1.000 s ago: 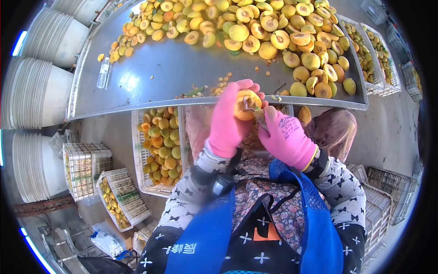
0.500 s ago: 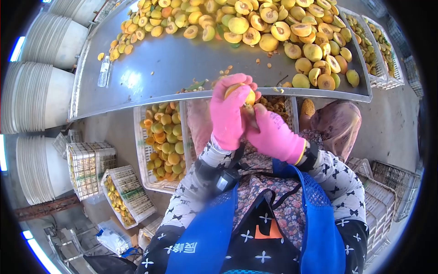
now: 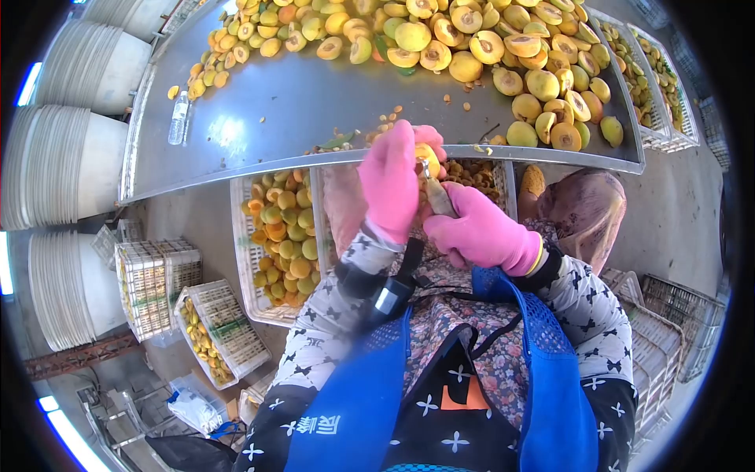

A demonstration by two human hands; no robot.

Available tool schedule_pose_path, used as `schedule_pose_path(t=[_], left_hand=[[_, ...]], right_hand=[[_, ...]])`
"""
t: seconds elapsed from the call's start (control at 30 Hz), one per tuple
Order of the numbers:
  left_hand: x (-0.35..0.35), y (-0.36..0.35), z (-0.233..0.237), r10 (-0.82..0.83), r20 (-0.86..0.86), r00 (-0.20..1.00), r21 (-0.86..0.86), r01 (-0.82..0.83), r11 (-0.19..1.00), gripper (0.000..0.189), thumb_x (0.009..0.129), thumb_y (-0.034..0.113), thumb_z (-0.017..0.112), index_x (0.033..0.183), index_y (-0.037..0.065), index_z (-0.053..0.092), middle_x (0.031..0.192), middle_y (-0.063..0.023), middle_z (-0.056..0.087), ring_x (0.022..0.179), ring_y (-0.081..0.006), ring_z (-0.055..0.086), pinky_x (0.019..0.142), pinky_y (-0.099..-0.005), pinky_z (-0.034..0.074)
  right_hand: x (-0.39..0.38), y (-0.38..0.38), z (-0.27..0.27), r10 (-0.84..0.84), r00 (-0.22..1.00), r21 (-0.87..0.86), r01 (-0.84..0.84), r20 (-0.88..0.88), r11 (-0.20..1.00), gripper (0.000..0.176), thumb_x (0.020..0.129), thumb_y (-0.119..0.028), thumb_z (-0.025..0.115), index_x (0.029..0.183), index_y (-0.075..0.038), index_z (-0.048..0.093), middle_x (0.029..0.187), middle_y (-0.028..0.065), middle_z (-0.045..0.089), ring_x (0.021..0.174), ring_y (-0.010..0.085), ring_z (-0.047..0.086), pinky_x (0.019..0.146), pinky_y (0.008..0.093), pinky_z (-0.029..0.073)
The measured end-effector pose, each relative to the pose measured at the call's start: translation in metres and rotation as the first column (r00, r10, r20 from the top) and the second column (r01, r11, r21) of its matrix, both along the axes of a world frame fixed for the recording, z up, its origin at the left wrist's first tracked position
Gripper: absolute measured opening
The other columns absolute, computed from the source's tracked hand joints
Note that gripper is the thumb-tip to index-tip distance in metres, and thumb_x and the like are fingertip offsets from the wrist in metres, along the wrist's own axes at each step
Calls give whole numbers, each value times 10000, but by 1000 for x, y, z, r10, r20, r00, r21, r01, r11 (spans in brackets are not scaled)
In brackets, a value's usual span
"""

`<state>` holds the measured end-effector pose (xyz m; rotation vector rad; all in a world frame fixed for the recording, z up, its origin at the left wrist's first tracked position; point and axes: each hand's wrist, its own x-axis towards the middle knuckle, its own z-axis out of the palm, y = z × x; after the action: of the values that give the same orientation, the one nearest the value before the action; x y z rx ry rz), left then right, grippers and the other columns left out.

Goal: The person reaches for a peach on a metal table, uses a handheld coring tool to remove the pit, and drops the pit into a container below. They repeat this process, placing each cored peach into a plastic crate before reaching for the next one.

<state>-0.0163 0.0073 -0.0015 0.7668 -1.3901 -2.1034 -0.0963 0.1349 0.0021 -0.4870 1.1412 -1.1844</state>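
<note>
My left hand (image 3: 392, 185), in a pink glove, is closed around a yellow peach half (image 3: 429, 152) just in front of the metal table's near edge. My right hand (image 3: 489, 234), gloved alike, grips a short pitting tool (image 3: 438, 197) by its dull, pale handle. The tool's narrow metal tip points up at the fruit and meets it; how deep it sits is hidden. Beneath my hands, a crate with orange-yellow pieces (image 3: 481, 178) shows partly. Left of it stands a white crate (image 3: 243, 259) filled with peach halves (image 3: 287, 244).
Many halved peaches (image 3: 543, 86) are heaped on the metal table (image 3: 267, 94). A water bottle (image 3: 179, 119) stands at its left. Pit bits (image 3: 388, 116) lie near the front rim. More crates (image 3: 228, 330) and stacked white tubs (image 3: 59, 165) are on the left.
My right hand has turned and drawn slightly down and right, bringing the tool's handle and metal tip into sight. The left hand has tilted, still holding the peach half.
</note>
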Motion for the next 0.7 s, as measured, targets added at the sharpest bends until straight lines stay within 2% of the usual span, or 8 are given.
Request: schedule_pose_path(t=[0.1, 0.2, 0.23, 0.3, 0.4, 0.5, 0.6, 0.7], left_hand=[[-7, 7, -21, 156, -81, 984, -221, -170, 960, 431, 1050, 392, 471, 1004, -6, 632, 881, -93, 656, 709, -145, 621, 603, -275, 515], [-4, 1, -32, 66, -121, 990, -326, -103, 940, 411, 1072, 362, 419, 1008, 7, 618, 916, -101, 671, 739, -176, 659, 648, -271, 558], [-5, 2, -29, 83, -94, 992, -258, -105, 960, 403, 1071, 356, 424, 1009, 6, 614, 914, -99, 670, 750, -174, 658, 659, -270, 559], [-9, 5, -15, 114, -43, 993, -122, -119, 985, 388, 1070, 345, 432, 1011, 4, 607, 909, -96, 667, 773, -168, 656, 681, -266, 560], [-8, 10, -3, 148, -29, 989, 99, -145, 985, 385, 1070, 343, 430, 1024, 3, 605, 921, -101, 667, 762, -168, 654, 688, -255, 548], [-4, 4, -24, 103, -52, 993, -194, -111, 975, 404, 1069, 361, 420, 1044, 4, 607, 938, -115, 666, 767, -177, 659, 687, -260, 541], [1, 5, -22, 70, -71, 995, -212, -84, 974, 407, 1066, 367, 426, 1055, 6, 613, 955, -121, 668, 766, -183, 662, 688, -273, 541], [2, 3, -34, 64, -79, 995, -287, -84, 954, 440, 1067, 393, 408, 1063, 2, 613, 961, -124, 669, 762, -187, 660, 696, -286, 544]], right_hand=[[-2, -1, -5, 40, 999, 37, -39, -12, 999, 162, 848, -120, 611, 954, -27, 532, 692, 39, 586, 508, 124, 554, 460, 276, 427], [4, -2, -6, -25, 978, 76, 41, -208, 996, 184, 840, -119, 617, 959, -18, 520, 699, 46, 593, 526, 138, 574, 468, 286, 439], [6, -2, -19, -101, 863, -55, 85, -495, 995, 184, 839, -119, 617, 957, -18, 518, 699, 47, 592, 527, 140, 576, 468, 288, 439], [12, -7, -51, -308, 395, -320, 36, -865, 947, 183, 837, -117, 616, 951, -17, 514, 700, 50, 592, 529, 143, 580, 466, 292, 440], [11, -2, -57, -323, 591, -383, 25, -739, 923, 194, 844, -132, 620, 958, -15, 514, 707, 51, 590, 549, 151, 587, 494, 305, 454], [-2, -6, -1, 50, 995, 160, -35, -91, 987, 197, 848, -148, 628, 945, -13, 522, 713, 54, 586, 622, 161, 611, 548, 317, 472], [-17, -4, -1, 249, 968, 42, -247, -40, 968, 220, 843, -163, 644, 950, -10, 528, 744, 53, 599, 641, 161, 606, 579, 323, 483], [10, -2, -22, -40, 930, 15, 48, -365, 999, 251, 846, -175, 637, 967, 17, 529, 726, 107, 633, 619, 216, 639, 572, 355, 494]])
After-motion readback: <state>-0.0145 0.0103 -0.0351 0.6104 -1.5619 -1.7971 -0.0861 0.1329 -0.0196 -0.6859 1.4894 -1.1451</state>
